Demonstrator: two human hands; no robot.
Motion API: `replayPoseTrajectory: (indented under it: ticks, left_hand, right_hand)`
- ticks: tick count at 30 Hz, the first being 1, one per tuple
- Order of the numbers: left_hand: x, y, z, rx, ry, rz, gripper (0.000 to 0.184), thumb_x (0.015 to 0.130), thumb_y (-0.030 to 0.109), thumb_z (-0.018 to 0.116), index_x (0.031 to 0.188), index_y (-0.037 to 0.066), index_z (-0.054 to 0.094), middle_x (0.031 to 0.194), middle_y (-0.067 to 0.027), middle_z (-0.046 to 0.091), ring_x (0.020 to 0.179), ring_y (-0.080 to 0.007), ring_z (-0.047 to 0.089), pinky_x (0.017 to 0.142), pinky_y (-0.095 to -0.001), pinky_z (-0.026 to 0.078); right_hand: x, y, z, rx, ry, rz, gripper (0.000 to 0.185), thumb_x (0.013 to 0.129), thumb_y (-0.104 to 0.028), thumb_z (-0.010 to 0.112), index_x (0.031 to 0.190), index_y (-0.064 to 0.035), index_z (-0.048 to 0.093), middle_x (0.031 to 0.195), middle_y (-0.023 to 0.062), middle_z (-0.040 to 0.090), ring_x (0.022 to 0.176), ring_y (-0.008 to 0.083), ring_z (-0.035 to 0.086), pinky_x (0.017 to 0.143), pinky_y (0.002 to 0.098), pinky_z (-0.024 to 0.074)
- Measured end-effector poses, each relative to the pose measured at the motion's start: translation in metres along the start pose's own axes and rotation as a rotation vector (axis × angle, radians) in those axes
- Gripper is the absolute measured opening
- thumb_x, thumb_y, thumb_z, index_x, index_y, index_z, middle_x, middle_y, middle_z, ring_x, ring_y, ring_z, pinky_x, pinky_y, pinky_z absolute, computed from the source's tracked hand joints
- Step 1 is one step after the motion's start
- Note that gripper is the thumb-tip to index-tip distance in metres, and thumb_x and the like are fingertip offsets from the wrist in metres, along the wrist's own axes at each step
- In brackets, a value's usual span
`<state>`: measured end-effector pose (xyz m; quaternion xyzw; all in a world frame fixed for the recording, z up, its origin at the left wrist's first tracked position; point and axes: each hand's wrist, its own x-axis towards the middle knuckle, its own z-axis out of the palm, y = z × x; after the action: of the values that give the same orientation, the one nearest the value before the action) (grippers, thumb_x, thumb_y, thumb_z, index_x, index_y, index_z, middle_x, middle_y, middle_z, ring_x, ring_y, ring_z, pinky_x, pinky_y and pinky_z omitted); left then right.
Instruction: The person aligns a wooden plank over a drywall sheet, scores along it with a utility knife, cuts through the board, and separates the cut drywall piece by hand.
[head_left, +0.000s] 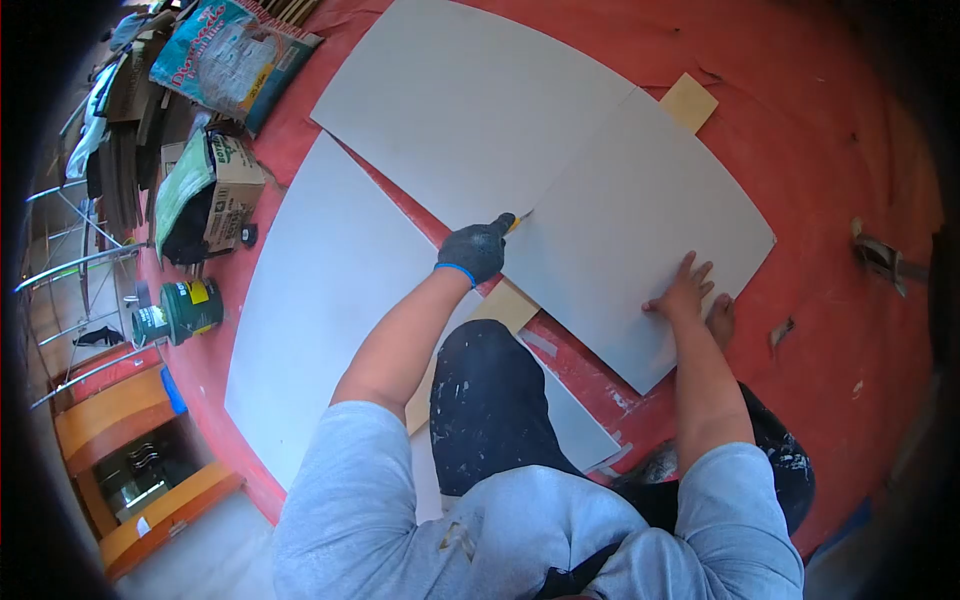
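My left hand [474, 252], in a dark glove with a blue cuff, is closed around a yellow and black utility knife [514, 222]. The knife's tip meets a large white board [630, 190] at a thin line running up to the board's far edge. My bare right hand [686, 292] lies on the same board near its right side, fingers spread. A second white board [310, 290] lies to the left, partly under my left arm and knee. Between the boards, a pale yellow piece [507, 306] shows.
Red sheeting [830, 130] covers the floor. Another yellow piece [689, 103] sticks out past the board's far edge. Along the left stand a blue bag [225, 60], a cardboard box [232, 185], green buckets [190, 310] and metal scaffolding [75, 262]. An orange-framed opening [115, 415] is lower left.
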<state>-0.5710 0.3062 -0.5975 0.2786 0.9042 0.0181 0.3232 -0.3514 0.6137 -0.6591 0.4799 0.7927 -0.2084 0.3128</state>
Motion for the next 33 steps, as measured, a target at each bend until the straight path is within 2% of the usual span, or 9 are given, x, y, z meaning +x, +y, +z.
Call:
replayPoseTrajectory:
  ticks: [2, 5, 10, 13, 17, 20, 26, 28, 33]
  left_hand:
    - [-0.006, 0.003, -0.01, -0.006, 0.027, 0.006, 0.053, 0.099, 0.025, 0.053, 0.151, 0.021, 0.049, 0.11, -0.0247, 0.072, 0.098, -0.0408, 0.071, 0.087, -0.0548, 0.055]
    - [-0.003, 0.008, -0.02, 0.029, -0.12, -0.062, 0.053, 0.099, 0.025, 0.053, 0.152, 0.021, 0.049, 0.112, -0.0228, 0.072, 0.099, -0.0407, 0.071, 0.088, -0.0544, 0.054]
    - [0.015, 0.011, -0.003, -0.009, 0.011, -0.028, 0.054, 0.099, 0.024, 0.051, 0.152, 0.022, 0.048, 0.11, -0.0249, 0.072, 0.098, -0.0421, 0.071, 0.087, -0.0542, 0.055]
    - [0.001, 0.001, -0.022, 0.004, -0.084, -0.029, 0.052, 0.099, 0.023, 0.049, 0.152, 0.022, 0.049, 0.108, -0.0231, 0.073, 0.097, -0.0417, 0.071, 0.085, -0.0539, 0.055]
    - [0.006, 0.011, -0.021, 0.028, -0.084, -0.053, 0.052, 0.099, 0.022, 0.05, 0.151, 0.022, 0.049, 0.105, -0.0234, 0.073, 0.096, -0.0419, 0.071, 0.085, -0.0543, 0.055]
    - [0.012, 0.008, -0.007, 0.009, -0.004, -0.013, 0.052, 0.098, 0.023, 0.053, 0.15, 0.022, 0.05, 0.105, -0.0244, 0.073, 0.097, -0.0414, 0.071, 0.086, -0.0545, 0.055]
    - [-0.005, 0.006, -0.021, 0.054, -0.094, -0.062, 0.052, 0.098, 0.023, 0.054, 0.15, 0.023, 0.05, 0.107, -0.0236, 0.073, 0.095, -0.0417, 0.072, 0.084, -0.0551, 0.056]
    - [0.009, 0.003, -0.013, 0.049, -0.062, -0.029, 0.053, 0.097, 0.024, 0.055, 0.15, 0.024, 0.049, 0.105, -0.0236, 0.073, 0.093, -0.0423, 0.072, 0.083, -0.0553, 0.056]
    - [-0.016, -0.004, -0.018, 0.046, -0.062, -0.032, 0.053, 0.098, 0.024, 0.054, 0.15, 0.024, 0.049, 0.102, -0.0222, 0.074, 0.091, -0.0428, 0.072, 0.08, -0.0555, 0.056]
  right_hand:
    - [0.005, 0.002, -0.006, -0.022, 0.005, -0.016, 0.156, 0.052, -0.021, 0.103, 0.166, -0.0235, -0.004, 0.172, 0.0203, -0.008, 0.155, 0.0514, 0.007, 0.115, 0.067, 0.0391]
    - [0.008, 0.0, -0.003, 0.029, -0.019, 0.025, 0.155, 0.053, -0.02, 0.103, 0.166, -0.0244, -0.003, 0.172, 0.0203, -0.009, 0.155, 0.0509, 0.006, 0.114, 0.067, 0.0393]
    - [0.009, -0.001, -0.002, 0.005, 0.015, 0.0, 0.156, 0.053, -0.02, 0.103, 0.166, -0.0241, -0.004, 0.171, 0.0206, -0.009, 0.156, 0.0497, 0.006, 0.117, 0.0655, 0.0369]
    - [0.009, 0.001, -0.003, -0.001, 0.011, -0.017, 0.155, 0.053, -0.018, 0.103, 0.166, -0.0231, -0.003, 0.171, 0.0211, -0.009, 0.156, 0.0499, 0.005, 0.118, 0.0645, 0.0366]
    - [0.005, 0.0, -0.003, 0.008, 0.009, -0.01, 0.154, 0.053, -0.018, 0.103, 0.166, -0.0212, -0.001, 0.171, 0.0217, -0.008, 0.156, 0.0504, 0.005, 0.119, 0.0615, 0.0366]
    - [0.001, -0.007, -0.008, -0.019, -0.004, 0.014, 0.154, 0.053, -0.02, 0.103, 0.166, -0.0207, -0.001, 0.171, 0.0218, -0.008, 0.156, 0.051, 0.004, 0.119, 0.0618, 0.0358]
    - [0.006, 0.002, -0.003, 0.026, 0.022, -0.015, 0.15, 0.056, -0.019, 0.102, 0.166, -0.0219, 0.0, 0.171, 0.0217, -0.005, 0.155, 0.0516, 0.007, 0.115, 0.0683, 0.0379]
    - [0.009, -0.004, -0.01, 0.004, 0.034, 0.005, 0.15, 0.055, -0.018, 0.102, 0.166, -0.0226, 0.001, 0.172, 0.0212, -0.005, 0.155, 0.0514, 0.007, 0.114, 0.0685, 0.0385]
    - [0.006, -0.003, -0.01, 0.01, 0.028, -0.001, 0.151, 0.054, -0.016, 0.102, 0.166, -0.0232, 0.001, 0.172, 0.0202, -0.006, 0.156, 0.0504, 0.007, 0.115, 0.0684, 0.0373]
